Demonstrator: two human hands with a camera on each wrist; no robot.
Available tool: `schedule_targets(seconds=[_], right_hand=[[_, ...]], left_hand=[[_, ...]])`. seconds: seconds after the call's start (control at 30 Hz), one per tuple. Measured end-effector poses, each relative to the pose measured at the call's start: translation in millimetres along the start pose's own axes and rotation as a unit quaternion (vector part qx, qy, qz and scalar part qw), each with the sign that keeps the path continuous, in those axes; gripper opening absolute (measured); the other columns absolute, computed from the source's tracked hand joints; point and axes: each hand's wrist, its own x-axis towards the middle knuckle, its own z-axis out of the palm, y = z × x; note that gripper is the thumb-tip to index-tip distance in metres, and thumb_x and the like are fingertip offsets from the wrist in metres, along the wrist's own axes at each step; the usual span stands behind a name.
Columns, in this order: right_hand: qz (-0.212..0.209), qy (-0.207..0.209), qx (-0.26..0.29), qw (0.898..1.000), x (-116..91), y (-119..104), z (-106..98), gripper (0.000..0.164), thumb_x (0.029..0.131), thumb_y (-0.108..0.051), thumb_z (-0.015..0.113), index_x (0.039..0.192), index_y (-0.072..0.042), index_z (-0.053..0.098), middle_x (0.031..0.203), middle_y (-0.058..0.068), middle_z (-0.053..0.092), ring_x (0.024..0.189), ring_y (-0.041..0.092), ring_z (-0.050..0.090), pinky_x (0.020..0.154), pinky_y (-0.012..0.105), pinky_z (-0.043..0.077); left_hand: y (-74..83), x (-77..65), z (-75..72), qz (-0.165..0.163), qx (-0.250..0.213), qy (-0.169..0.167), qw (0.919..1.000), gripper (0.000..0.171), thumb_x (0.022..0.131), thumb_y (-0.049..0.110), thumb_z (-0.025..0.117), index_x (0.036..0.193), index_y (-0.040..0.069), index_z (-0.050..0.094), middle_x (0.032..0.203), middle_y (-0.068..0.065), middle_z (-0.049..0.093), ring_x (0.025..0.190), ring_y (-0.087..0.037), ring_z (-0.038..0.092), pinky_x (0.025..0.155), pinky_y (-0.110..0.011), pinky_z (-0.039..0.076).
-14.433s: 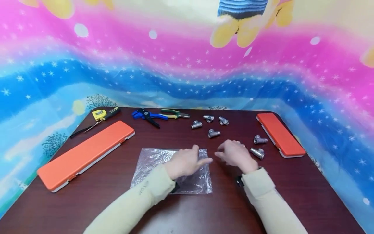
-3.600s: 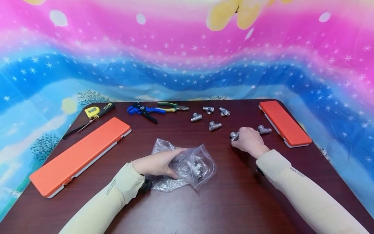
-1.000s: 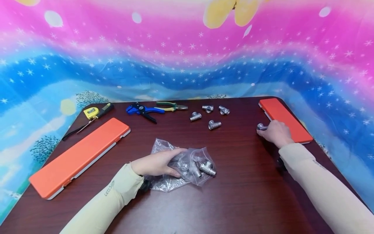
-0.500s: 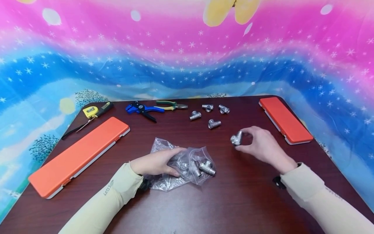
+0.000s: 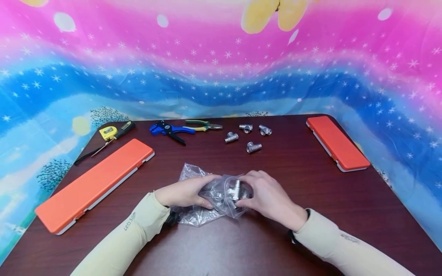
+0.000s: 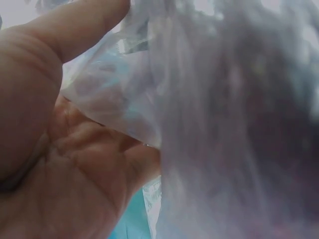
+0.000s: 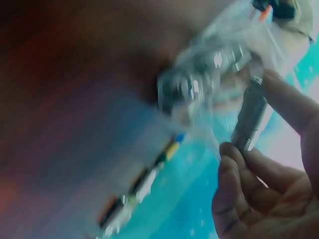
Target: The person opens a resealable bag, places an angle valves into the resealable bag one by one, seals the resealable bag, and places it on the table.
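My left hand [image 5: 183, 191] grips a clear zip bag [image 5: 195, 215] on the table, thumb and fingers spread round its mouth, which faces right. At that mouth my right hand [image 5: 267, 195] pinches a silver metal tee pipe fitting [image 5: 236, 187] between thumb and fingers. The right wrist view shows the held tee fitting [image 7: 251, 117] spanning thumb and fingertips, just beside the bag. Other metal fittings [image 7: 187, 89] show inside the plastic there, blurred. In the left wrist view, cloudy plastic [image 6: 209, 129] fills most of the picture and hides the contents.
Several loose tee fittings [image 5: 254, 147] lie at the back centre. Left of them are pliers [image 5: 207, 126], a blue wire stripper [image 5: 169, 129], a yellow tape measure [image 5: 109, 132] and a black-handled tool [image 5: 125, 129]. Long orange cases flank them, left [image 5: 94, 186] and right [image 5: 338, 143].
The bag, flat at first, is now held with its mouth spread and fittings inside. My right hand took the last tee fitting beside the right case and carried it left to the bag.
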Motion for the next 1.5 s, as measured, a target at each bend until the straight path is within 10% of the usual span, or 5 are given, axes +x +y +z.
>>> schedule_targets(seconds=[0.37, 0.77, 0.93, 1.33, 1.5], right_hand=[[-0.023, 0.038, 0.002, 0.999, -2.1, 9.2, -9.6, 0.041, 0.076, -0.030, 0.088, 0.106, -0.006, 0.076, 0.092, 0.001, 0.072, 0.080, 0.016, 0.060, 0.072, 0.034, 0.051], [0.269, -0.059, 0.063, 0.959, 56.1, 98.0, -22.3, 0.064, 0.089, -0.049, 0.071, 0.126, 0.002, 0.065, 0.118, 0.019, 0.067, 0.107, 0.034, 0.061, 0.088, 0.050, 0.050], [0.315, -0.084, 0.045, 0.944, 82.2, 108.7, -2.8, 0.058, 0.083, -0.057, 0.073, 0.096, -0.001, 0.068, 0.087, 0.017, 0.064, 0.079, 0.031, 0.058, 0.068, 0.041, 0.048], [0.318, -0.074, 0.025, 0.945, 99.9, 111.3, 10.3, 0.036, 0.081, -0.038, 0.076, 0.080, -0.004, 0.066, 0.086, 0.014, 0.063, 0.080, 0.031, 0.058, 0.070, 0.042, 0.050], [0.237, -0.051, 0.040, 0.969, 82.0, 107.6, -1.0, 0.034, 0.079, -0.026, 0.077, 0.101, -0.001, 0.070, 0.098, 0.014, 0.067, 0.088, 0.031, 0.060, 0.078, 0.044, 0.050]], left_hand=[[3.1, 1.6, -1.0, 0.001, 0.000, -0.002, 1.0000, 0.085, 0.084, 0.026, 0.081, 0.153, 0.010, 0.034, 0.151, -0.008, 0.043, 0.137, -0.022, 0.040, 0.111, -0.041, 0.035], [1.5, 0.4, -0.5, -0.001, 0.014, -0.001, 0.9999, 0.084, 0.085, 0.027, 0.081, 0.154, 0.012, 0.034, 0.152, -0.007, 0.042, 0.138, -0.022, 0.039, 0.111, -0.041, 0.035], [0.6, 1.0, 1.8, 0.003, 0.020, -0.005, 0.9998, 0.083, 0.086, 0.026, 0.079, 0.154, 0.014, 0.033, 0.152, -0.005, 0.042, 0.138, -0.020, 0.040, 0.110, -0.040, 0.036], [2.6, 0.3, 1.2, 0.010, 0.030, 0.004, 0.9995, 0.083, 0.085, 0.025, 0.081, 0.153, 0.013, 0.034, 0.148, -0.007, 0.047, 0.133, -0.021, 0.046, 0.107, -0.040, 0.039], [1.6, -1.4, 0.3, 0.002, 0.026, 0.001, 0.9996, 0.083, 0.086, 0.026, 0.080, 0.154, 0.014, 0.033, 0.150, -0.007, 0.045, 0.135, -0.022, 0.044, 0.108, -0.041, 0.039]])
